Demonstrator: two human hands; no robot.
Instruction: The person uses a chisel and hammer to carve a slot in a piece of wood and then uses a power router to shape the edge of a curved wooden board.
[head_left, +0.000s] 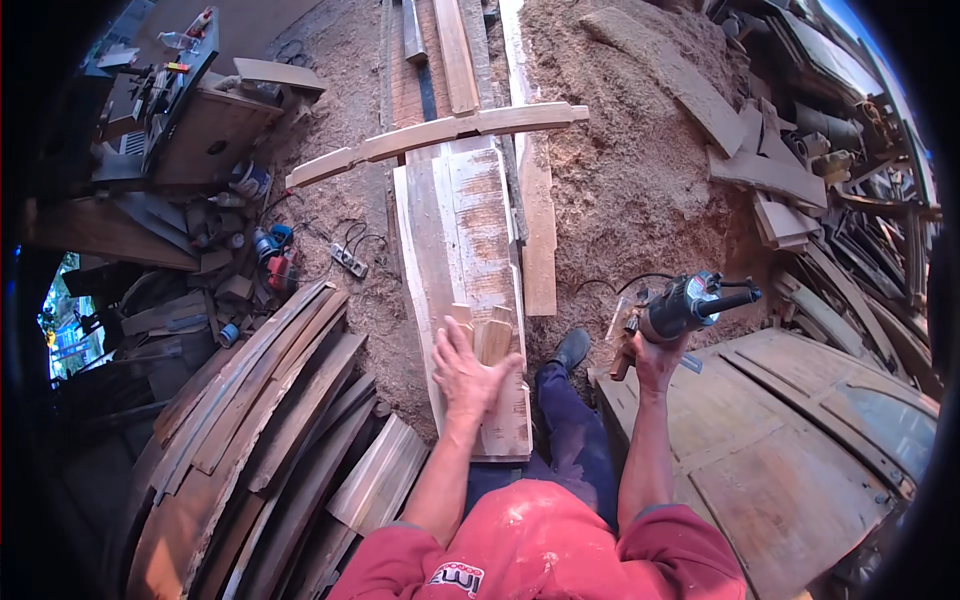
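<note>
My left hand [466,370] is over the near part of a long, worn wooden workbench [480,250], its fingers and thumb spread. Two small wooden blocks [495,338] lie right at its fingertips, between fingers and thumb; whether the hand presses on them I cannot tell. Out to the right, my right hand [657,358] is closed around a black handheld power tool [680,308] with a side handle and clear plastic parts, held up off the bench. A long, slightly curved wooden piece [440,132] with shaped ends lies crosswise over the far part of the bench.
Curved boards [270,400] are stacked at the left. Wooden panels [780,450] lie at the lower right, below the tool. Sawdust [630,170] covers the ground. A power strip [347,260] with cords and a blue-and-red power tool [278,258] sit left of the bench.
</note>
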